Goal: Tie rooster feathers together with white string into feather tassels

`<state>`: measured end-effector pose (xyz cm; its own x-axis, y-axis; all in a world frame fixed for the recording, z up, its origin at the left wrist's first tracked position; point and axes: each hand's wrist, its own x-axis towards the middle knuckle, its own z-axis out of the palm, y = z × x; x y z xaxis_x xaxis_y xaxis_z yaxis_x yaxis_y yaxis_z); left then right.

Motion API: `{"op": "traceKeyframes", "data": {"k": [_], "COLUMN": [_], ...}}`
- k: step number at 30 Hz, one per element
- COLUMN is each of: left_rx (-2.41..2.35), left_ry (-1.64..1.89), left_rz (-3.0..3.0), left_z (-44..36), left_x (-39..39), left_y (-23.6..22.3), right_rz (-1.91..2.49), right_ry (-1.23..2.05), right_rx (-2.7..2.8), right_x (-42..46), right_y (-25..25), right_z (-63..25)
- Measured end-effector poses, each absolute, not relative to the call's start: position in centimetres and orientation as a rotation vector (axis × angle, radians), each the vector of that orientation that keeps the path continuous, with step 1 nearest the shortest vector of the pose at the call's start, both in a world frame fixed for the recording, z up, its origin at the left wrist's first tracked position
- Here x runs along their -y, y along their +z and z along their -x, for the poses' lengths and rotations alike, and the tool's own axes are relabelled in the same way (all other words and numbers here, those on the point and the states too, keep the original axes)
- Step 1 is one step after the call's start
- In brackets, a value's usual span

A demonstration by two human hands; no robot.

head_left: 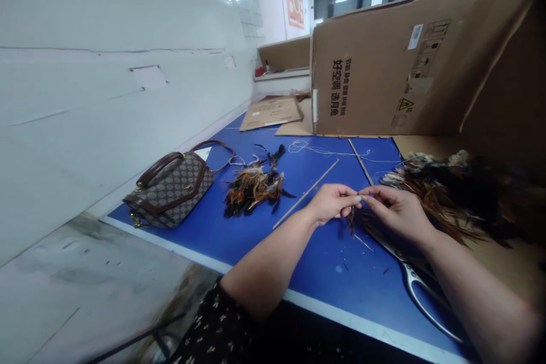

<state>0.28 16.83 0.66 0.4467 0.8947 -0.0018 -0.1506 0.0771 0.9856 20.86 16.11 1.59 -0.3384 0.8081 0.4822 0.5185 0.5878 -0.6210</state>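
Over the blue table, my left hand and my right hand meet fingertip to fingertip. My left hand pinches a small brown feather, whose dark tip hangs below the fingers. The right thumb and index finger are pressed together at its upper end; what they grip is too small to make out. Large scissors with silver handles lie under my right forearm, blades partly hidden. A pile of brown and black feathers sits left of my hands, and a bigger feather heap lies to the right.
A patterned handbag stands at the left by the wall. Thin sticks and loose pale thread lie beyond my hands. A tall cardboard box walls off the back right, and flat cardboard lies farther back.
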Motion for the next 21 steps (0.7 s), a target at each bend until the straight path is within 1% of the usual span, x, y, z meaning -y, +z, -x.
{"op": "traceKeyframes", "data": {"k": [4,7,16,21], "left_rx": [-0.783,-0.772,-0.832,-0.849], "left_ry": [0.994,1.035,1.102,1.139], "left_rz": [-1.185,-1.119,-1.113,-1.142], "left_z": [-0.5,-0.7,-1.1,-1.3], "left_x": [-16.8,-16.7,-16.8,-16.8], "left_y": [0.6,0.6,0.2,0.0], "right_rz": [1.061,1.051,0.928,0.966], "right_ry": [0.368,0.331,0.341,0.42], "right_rx": [1.875,1.878,1.962,1.987], "right_x": [-15.9,-15.7,-16.3,-15.9], "right_y": [1.1,0.8,-0.3,0.3], "right_z": [-20.2,-19.9,-20.1,-20.1]}}
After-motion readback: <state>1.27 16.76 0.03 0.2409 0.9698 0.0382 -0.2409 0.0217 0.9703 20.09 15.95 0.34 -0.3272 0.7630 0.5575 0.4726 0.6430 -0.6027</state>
